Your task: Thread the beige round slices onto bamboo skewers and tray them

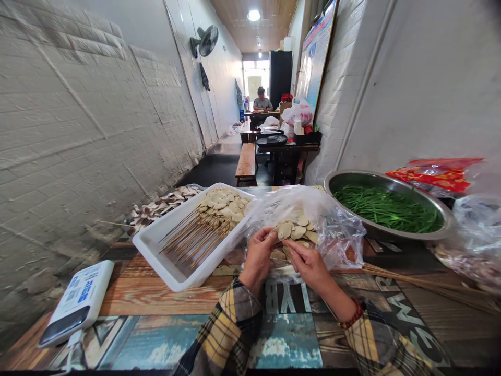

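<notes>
My left hand (259, 254) pinches a thin, pale, round-edged food slice (284, 230) between thumb and fingers. Opposite it, my right hand (309, 262) is closed on a thin bamboo skewer, whose tip end meets the slice; most of the stick is hidden by the fingers. Below and behind both hands, a clear plastic bag (335, 219) lies spread open with more pale slices (300, 232) in it. To the left, a white plastic tray (156, 251) holds rows of bamboo skewers (195, 235) threaded with such slices, sticks towards me.
A metal bowl (446, 222) of cut green stalks stands at right, near loose skewers (422, 277) and plastic bags (475, 222). Brown-white mushroom pieces (164, 204) lie behind the tray. At front left is a white power bank (80, 300) with a cable. A person (262, 101) sits far back.
</notes>
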A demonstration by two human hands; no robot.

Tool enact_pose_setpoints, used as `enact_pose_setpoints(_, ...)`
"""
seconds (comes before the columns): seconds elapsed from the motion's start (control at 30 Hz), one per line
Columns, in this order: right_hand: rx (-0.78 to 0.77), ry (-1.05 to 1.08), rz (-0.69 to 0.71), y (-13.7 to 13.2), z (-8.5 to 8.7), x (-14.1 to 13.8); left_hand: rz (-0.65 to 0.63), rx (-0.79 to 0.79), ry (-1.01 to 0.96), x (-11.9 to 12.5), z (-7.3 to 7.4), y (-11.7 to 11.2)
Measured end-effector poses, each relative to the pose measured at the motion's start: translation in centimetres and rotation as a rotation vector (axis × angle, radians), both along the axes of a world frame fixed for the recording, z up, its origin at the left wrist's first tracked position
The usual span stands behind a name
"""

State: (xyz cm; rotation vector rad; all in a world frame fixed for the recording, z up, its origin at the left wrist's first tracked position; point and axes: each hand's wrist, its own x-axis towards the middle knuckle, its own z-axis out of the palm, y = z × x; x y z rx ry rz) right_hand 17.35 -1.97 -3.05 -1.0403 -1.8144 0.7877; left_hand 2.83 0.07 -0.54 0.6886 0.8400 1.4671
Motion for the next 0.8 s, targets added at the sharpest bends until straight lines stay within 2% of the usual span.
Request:
enact_pose_setpoints(0.23, 0.049, 0.015, -0.031, -0.1, 0.7, 0.0, -0.001, 0.017, 0.015, 0.0, 0.1, 0.0)
enact_pose_setpoints(0.4, -0.013, 0.025, -0.010, 0.0, 0.3, 0.0, -0.003, 0.025, 0.038, 0.1, 0.2, -0.1)
enact_pose_setpoints(0.57, -0.061, 0.053, 0.000, 0.3, -0.4, 0.1, -0.065, 0.003, 0.006, -0.1, 0.2, -0.1)
enact_pose_setpoints(0.8, -0.074, 0.070, 0.013, 0.0, -0.1, -0.1, -0.044, -0.023, -0.035, -0.2, 0.2, -0.1)
